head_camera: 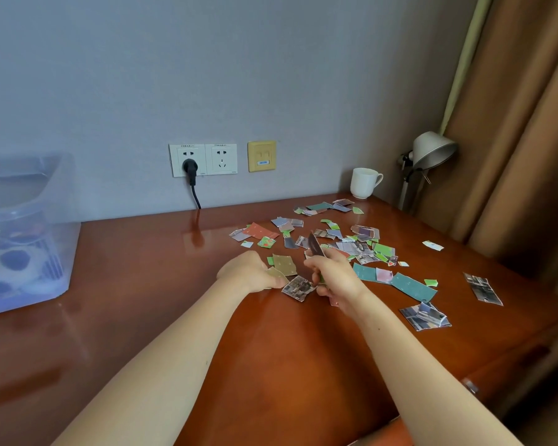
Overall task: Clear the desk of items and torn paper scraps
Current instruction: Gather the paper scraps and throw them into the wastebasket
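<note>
Bench (142,300): brown and glossy, set against a grey wall. The torn paper scraps (361,247) lie loose over its right half, from just in front of the mug to the near right edge. They are green, teal, red and photo-print pieces, many overlapping.

Left hand (255,273): fingers curled down at the bench surface, pinching an olive scrap (276,274).

Right hand (334,276): clenched round a small bundle of scraps. 1 dark scrap (314,244) stands up out of the top of the fist.

1 photo scrap (298,288) lies flat on the bench between the 2 hands.

Containers, 2 noted:
1. Clear plastic bin (29,236), far left of the bench, near the wall. Through its side we see a blurred white round thing with dark blue patches and something striped. We cannot identify either.
2. White mug (364,183), upright at the back right, handle to the right. We cannot tell what it holds.

A desk lamp (432,149) stands right of the mug. A black plug (190,167) sits in the left wall socket.
</note>
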`<state>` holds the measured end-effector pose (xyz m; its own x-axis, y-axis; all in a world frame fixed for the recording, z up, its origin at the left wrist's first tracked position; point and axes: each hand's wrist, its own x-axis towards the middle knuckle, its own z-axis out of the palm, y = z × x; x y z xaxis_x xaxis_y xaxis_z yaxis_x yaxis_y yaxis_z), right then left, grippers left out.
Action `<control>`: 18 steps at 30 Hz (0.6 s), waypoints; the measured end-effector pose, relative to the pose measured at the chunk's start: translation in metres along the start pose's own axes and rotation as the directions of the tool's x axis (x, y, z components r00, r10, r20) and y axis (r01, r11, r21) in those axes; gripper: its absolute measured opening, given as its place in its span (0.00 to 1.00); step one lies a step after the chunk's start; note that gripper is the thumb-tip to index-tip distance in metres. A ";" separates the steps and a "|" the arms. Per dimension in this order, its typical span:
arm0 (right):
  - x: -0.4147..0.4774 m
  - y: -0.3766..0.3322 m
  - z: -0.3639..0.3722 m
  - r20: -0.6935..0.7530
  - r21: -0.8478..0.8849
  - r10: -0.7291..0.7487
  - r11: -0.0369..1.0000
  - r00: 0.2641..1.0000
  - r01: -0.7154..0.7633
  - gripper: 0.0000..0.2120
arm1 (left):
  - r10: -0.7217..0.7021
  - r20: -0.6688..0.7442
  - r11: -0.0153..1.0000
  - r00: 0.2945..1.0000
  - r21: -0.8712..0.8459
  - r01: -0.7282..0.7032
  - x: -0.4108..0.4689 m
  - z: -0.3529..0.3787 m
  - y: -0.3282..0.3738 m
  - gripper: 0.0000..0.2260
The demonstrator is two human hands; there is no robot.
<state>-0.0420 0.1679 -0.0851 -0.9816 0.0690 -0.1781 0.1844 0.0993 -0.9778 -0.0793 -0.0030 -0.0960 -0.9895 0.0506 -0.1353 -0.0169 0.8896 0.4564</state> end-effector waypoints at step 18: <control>0.002 0.001 0.012 0.073 -0.797 -0.110 0.590 0.991 0.124 0.19 | 0.038 -0.082 0.955 0.996 -0.292 -0.060 -0.019 0.004 -0.012 0.11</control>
<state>-0.0440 0.1561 -0.0875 -0.9969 -0.0152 -0.0771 0.0265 0.8588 -0.5115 -0.0598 -0.0127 -0.1024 -0.9979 0.0470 -0.0453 0.0018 0.7137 0.7005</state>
